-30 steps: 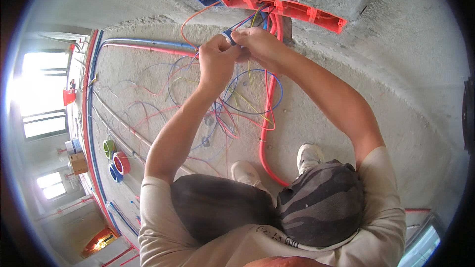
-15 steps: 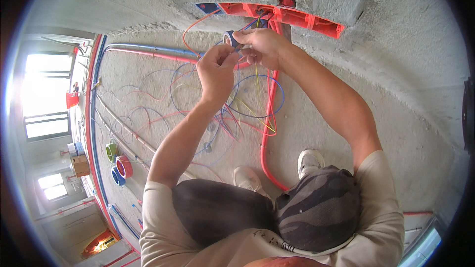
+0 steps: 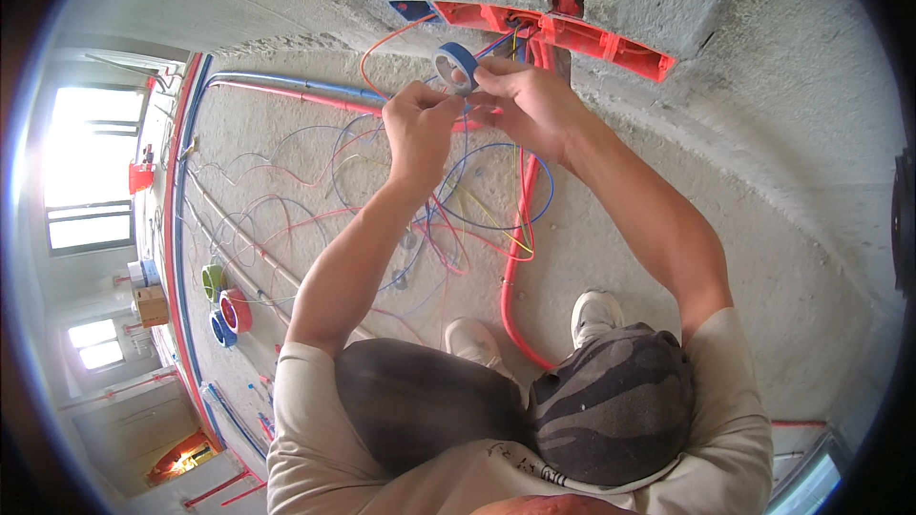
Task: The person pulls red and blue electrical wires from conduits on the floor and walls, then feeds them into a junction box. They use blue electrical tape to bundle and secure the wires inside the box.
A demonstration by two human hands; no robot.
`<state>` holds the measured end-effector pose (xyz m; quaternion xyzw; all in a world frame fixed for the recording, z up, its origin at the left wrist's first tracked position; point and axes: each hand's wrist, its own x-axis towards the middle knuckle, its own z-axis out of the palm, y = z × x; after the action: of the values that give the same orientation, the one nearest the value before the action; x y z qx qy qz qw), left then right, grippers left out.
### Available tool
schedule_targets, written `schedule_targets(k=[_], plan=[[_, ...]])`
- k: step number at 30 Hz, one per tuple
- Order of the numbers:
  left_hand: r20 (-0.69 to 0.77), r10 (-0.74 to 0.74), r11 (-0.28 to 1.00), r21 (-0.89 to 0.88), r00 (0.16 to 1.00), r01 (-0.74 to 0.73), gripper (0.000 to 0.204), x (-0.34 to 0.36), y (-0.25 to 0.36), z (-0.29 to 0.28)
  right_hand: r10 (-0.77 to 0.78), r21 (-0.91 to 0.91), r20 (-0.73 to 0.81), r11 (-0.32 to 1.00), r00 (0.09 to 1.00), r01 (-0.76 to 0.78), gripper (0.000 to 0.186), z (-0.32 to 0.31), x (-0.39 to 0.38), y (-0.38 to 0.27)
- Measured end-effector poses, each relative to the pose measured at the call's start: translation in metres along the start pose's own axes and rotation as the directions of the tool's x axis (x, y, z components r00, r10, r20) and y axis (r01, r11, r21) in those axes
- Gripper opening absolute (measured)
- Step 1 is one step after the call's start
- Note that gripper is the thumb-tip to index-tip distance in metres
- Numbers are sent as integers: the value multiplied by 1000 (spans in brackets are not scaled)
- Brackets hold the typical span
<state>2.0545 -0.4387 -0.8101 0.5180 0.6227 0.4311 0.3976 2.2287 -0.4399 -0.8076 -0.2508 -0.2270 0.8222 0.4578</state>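
In my right hand (image 3: pixel 534 107) is a roll of blue tape (image 3: pixel 466 61), gripped at its edge between thumb and fingers. My left hand (image 3: pixel 416 133) is closed in a pinch just beside it, fingertips almost touching those of the right. A small bit of blue shows between the two hands; whether it is tape or wire I cannot make out. Behind them a row of red junction boxes (image 3: pixel 611 46) is set in the wall, with a blue box (image 3: pixel 413 10) at its left end. Thin coloured wires come out of the boxes.
Loose loops of blue wire (image 3: pixel 551 193) and other colours spread over the concrete floor. A red conduit (image 3: pixel 509 296) curves down near my shoes; blue conduit (image 3: pixel 286 91) runs along the left. Green, red and blue wire coils (image 3: pixel 235 311) sit further left, near a cardboard box (image 3: pixel 151 306).
The tape roll has swung up and turned, so its round opening now shows. My right hand has shifted slightly right and down; my left hand stays in a pinch near the same spot.
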Motion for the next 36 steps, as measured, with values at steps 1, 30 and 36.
schedule_targets(k=[1, 30, 36], plan=[[16, -19, 999, -27, 1000, 20, 7, 1, 2, 0, -18, 28, -1, 999, 1000, 18, 27, -1, -5, 1], [179, 29, 996, 78, 983, -43, 11, 0, 3, -4, -419, -705, 37, 633, 907, 321, 54, 5, 17, -30], [295, -46, 999, 37, 954, 36, 11, 20, 21, -18, -441, -618, 25, 699, 897, 361, 50, -12, -21, 22]])
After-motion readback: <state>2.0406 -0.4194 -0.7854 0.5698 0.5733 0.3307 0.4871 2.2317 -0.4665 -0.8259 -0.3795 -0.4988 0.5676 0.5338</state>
